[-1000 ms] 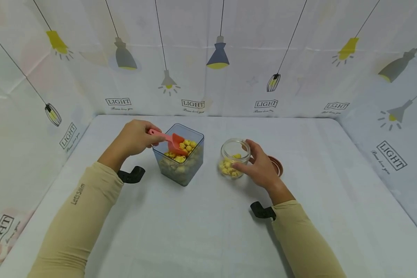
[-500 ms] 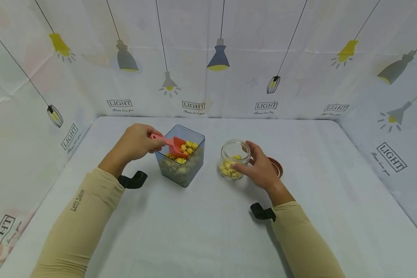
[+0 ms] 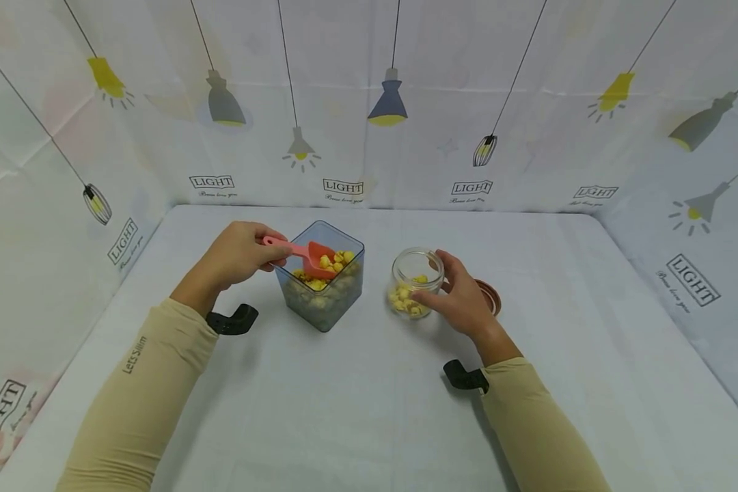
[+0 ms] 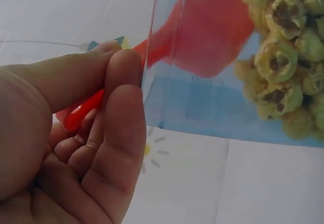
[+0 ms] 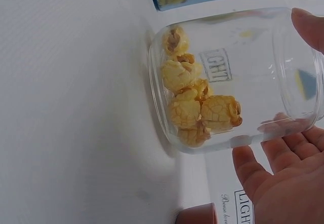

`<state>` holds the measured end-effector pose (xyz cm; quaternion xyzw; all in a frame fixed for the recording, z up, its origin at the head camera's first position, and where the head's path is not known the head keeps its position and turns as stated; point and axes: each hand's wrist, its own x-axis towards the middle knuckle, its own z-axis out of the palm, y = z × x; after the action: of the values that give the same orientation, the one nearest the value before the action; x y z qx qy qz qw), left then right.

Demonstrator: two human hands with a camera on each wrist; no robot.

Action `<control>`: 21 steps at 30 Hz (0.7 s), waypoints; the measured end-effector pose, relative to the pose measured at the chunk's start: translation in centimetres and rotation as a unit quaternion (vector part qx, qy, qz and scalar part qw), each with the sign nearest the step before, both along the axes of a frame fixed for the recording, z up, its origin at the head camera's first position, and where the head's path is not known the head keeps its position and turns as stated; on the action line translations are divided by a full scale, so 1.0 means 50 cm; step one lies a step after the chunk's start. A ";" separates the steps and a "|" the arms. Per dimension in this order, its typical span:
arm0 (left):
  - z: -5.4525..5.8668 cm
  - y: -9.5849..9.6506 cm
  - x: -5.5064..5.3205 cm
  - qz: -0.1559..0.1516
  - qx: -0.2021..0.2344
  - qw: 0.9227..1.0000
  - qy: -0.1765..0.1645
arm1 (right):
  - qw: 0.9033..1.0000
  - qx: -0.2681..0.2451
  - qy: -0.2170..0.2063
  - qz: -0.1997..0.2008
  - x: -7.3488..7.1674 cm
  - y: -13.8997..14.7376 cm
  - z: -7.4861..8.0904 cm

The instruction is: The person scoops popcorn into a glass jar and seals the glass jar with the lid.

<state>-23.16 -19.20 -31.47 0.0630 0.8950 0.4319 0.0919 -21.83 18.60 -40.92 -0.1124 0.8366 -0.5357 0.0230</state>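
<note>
In the head view, my left hand (image 3: 241, 254) pinches the handle of a pink scoop (image 3: 315, 261), whose bowl lies inside a clear bluish square container (image 3: 322, 311) of yellow popcorn (image 3: 310, 281). Several pieces sit in the scoop's bowl. The left wrist view shows thumb and fingers on the handle, with the scoop (image 4: 207, 31) seen through the container wall. To the right, my right hand (image 3: 464, 297) holds an open glass jar (image 3: 417, 277) around its side, thumb in front. Seen from the right wrist, popcorn (image 5: 190, 102) lies at the jar's bottom.
A brown round lid (image 3: 488, 296) lies on the table just behind my right hand. The table has a white cloth (image 3: 344, 410). A lamp-printed backdrop (image 3: 430, 157) rises behind and at both sides.
The scoop shifts slightly right and down within the container, with more popcorn pieces in its bowl than a second ago. My right hand and the jar stay in place.
</note>
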 end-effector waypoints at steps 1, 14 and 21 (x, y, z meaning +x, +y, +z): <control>-0.002 -0.001 0.000 0.002 0.012 1.000 -0.005 | 1.000 -0.001 -0.001 0.000 0.000 0.000 -0.001; 0.011 0.015 -0.017 -0.024 -0.069 0.997 -0.006 | 1.000 0.004 0.007 -0.004 -0.002 0.000 -0.001; -0.001 0.006 -0.021 0.002 0.025 0.999 -0.046 | 1.000 0.004 0.007 -0.001 -0.002 0.000 -0.002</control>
<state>-24.22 -18.89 -31.49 0.0433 0.8791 0.4565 0.1302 -21.95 18.59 -41.04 -0.1150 0.8390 -0.5317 0.0167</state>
